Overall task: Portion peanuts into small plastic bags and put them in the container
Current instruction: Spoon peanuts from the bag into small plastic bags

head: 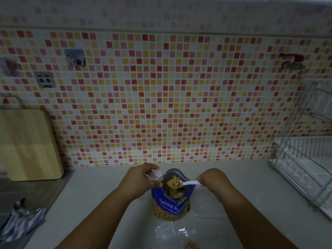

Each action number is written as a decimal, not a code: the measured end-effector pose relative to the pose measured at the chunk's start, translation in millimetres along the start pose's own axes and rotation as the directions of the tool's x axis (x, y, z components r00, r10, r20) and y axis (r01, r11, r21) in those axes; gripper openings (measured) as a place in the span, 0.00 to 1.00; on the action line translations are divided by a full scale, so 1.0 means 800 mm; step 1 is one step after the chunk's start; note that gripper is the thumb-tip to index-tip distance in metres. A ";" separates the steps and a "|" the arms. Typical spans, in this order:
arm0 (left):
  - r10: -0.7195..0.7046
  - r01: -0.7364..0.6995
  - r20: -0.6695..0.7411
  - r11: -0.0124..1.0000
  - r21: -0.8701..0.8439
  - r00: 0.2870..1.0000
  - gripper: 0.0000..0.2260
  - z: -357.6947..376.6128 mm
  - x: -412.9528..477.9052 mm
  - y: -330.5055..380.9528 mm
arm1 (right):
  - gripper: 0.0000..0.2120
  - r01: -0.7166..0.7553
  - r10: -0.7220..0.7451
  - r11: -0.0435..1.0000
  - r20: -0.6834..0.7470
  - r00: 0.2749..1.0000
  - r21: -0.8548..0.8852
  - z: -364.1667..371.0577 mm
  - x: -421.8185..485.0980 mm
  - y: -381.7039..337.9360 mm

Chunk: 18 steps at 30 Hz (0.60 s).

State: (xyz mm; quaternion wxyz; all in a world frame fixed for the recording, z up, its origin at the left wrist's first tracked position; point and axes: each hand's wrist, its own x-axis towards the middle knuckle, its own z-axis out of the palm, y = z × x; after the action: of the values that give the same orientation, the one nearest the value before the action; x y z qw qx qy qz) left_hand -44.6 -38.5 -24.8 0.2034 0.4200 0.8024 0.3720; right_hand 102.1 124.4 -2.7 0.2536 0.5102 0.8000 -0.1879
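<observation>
Wall tiles [161, 96]: small-square mosaic, white ground with scattered red, pink, orange and yellow squares.
Sticker [45, 79] on the tiles: grey, with two dark round marks.
Peanut bag [168, 202]: blue, white lettering with yellow lettering above it, clear lower panel.
Peanuts [175, 182]: tan.
Spoon [190, 182]: white.
Small plastic bag [154, 174]: clear, colourless.
Cutting board [30, 144]: pale wood in broad bands of lighter and darker tone.
Cloth [21, 221]: blue and white stripes.
Surface [97, 194]: plain off-white.
Dish rack [305, 159]: silver-grey wire over a white ribbed tray.
</observation>
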 end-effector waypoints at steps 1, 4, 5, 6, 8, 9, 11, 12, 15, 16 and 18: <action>0.013 -0.014 0.011 1.000 0.026 1.000 0.27 0.001 0.000 0.001 | 0.23 -0.011 0.011 0.999 -0.002 1.000 -0.033 0.000 0.002 0.004; 0.036 -0.039 0.039 0.996 0.086 0.999 0.28 0.006 0.002 0.008 | 0.19 -0.011 0.008 0.994 -0.028 1.000 -0.109 -0.011 0.001 0.012; 0.039 -0.044 0.046 0.993 0.106 0.998 0.29 0.008 0.003 0.011 | 0.19 -0.005 0.002 0.995 -0.029 1.000 -0.099 -0.016 -0.002 0.014; 0.042 -0.049 0.052 0.990 0.129 0.998 0.29 0.010 0.003 0.014 | 0.18 -0.001 -0.002 0.996 -0.034 0.999 -0.086 -0.021 -0.005 0.016; 0.051 -0.061 0.055 0.979 0.192 0.997 0.29 0.014 0.005 0.021 | 0.19 -0.009 0.006 0.997 -0.042 0.999 -0.076 -0.028 -0.007 0.017; 0.058 -0.069 0.055 0.972 0.225 0.997 0.29 0.015 0.006 0.023 | 0.19 -0.016 0.012 0.996 -0.046 0.999 -0.085 -0.030 -0.005 0.017; 0.061 -0.074 0.056 0.961 0.265 0.997 0.29 0.019 0.008 0.027 | 0.19 -0.015 0.009 0.993 -0.047 0.999 -0.121 -0.032 0.002 0.016; 0.060 -0.073 0.056 0.959 0.273 0.997 0.29 0.021 0.009 0.029 | 0.19 -0.012 0.006 0.990 -0.042 0.999 -0.140 -0.033 0.004 0.016; 0.066 -0.081 0.060 0.951 0.298 0.996 0.28 0.027 0.012 0.033 | 0.19 0.030 -0.040 0.982 -0.049 0.998 -0.187 -0.033 -0.001 0.014; 0.069 -0.085 0.064 0.949 0.305 0.996 0.27 0.029 0.013 0.035 | 0.18 0.038 -0.050 0.982 -0.059 0.997 -0.182 -0.031 -0.005 0.013; 0.082 -0.099 0.069 0.944 0.314 0.994 0.26 0.033 0.015 0.038 | 0.17 0.070 -0.086 0.976 -0.069 0.994 -0.207 -0.028 -0.011 0.009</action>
State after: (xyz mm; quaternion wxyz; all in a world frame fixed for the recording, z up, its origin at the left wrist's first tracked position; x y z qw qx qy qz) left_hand -18.6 -6.0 -18.5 0.1381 0.4937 0.8256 0.2355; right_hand 107.2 133.5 20.0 0.2658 0.4566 0.8438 -0.0944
